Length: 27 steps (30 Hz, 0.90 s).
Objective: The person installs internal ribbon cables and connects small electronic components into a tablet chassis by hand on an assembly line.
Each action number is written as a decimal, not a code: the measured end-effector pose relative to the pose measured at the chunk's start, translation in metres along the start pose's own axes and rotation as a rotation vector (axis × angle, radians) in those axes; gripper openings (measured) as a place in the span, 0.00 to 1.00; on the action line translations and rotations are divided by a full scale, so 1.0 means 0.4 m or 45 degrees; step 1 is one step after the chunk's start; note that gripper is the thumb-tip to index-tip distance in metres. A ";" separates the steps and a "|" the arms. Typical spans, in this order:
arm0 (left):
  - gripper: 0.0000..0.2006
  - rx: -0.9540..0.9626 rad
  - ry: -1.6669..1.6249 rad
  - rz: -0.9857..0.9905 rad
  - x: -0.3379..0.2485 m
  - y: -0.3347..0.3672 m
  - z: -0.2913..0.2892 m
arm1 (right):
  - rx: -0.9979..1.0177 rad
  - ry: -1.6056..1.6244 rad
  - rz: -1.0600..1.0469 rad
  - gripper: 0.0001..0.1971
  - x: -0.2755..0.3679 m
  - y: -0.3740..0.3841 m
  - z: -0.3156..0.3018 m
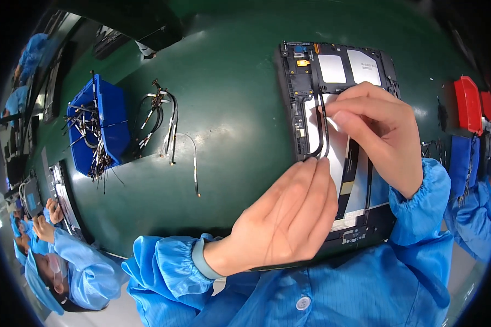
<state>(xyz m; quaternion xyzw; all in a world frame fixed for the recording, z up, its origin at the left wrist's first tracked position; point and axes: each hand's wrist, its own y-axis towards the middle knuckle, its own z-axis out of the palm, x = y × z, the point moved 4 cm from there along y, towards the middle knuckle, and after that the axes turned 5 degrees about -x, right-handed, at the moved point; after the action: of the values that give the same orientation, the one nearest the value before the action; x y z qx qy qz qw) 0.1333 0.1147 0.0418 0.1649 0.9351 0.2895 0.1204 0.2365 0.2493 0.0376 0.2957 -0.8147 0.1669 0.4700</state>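
An opened tablet-like device [287, 73], with a black frame and silver panels, lies on the green work surface in front of me. A thin black cable [325, 131] runs along its left side and curves at the lower end. My left hand [286, 215] is closed, its fingertips gripping the cable's lower bend near the frame's left edge. Thumb and index finger of my right hand [384, 125] pinch the cable higher up, over a bright silver panel. The right palm and fingers cover part of the device's right side.
A blue bin [114, 122] full of thin cables stands at the left. Several loose cables [172, 122] lie beside it on the green table [229, 82]. Red [467, 103] and blue bins [463, 158] stand far right. A co-worker [82, 267] handles another device at the left.
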 end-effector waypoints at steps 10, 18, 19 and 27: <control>0.08 0.053 0.121 0.012 -0.006 0.003 0.029 | -0.111 -0.083 -0.082 0.08 -0.011 0.007 0.010; 0.09 0.109 0.120 0.007 -0.005 0.012 0.029 | -0.160 -0.177 -0.163 0.17 -0.008 0.022 0.016; 0.09 0.114 0.113 0.008 -0.005 0.013 0.029 | -0.215 -0.110 -0.110 0.21 -0.010 0.026 0.021; 0.13 0.193 0.018 -0.016 -0.010 0.014 0.025 | -0.352 -0.432 -0.484 0.26 0.027 0.002 -0.007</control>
<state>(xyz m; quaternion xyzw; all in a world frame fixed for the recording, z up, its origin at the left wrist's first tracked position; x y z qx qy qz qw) 0.1415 0.1225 0.0374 0.1658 0.9562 0.2183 0.1027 0.2337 0.2480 0.0482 0.3997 -0.8267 -0.0886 0.3859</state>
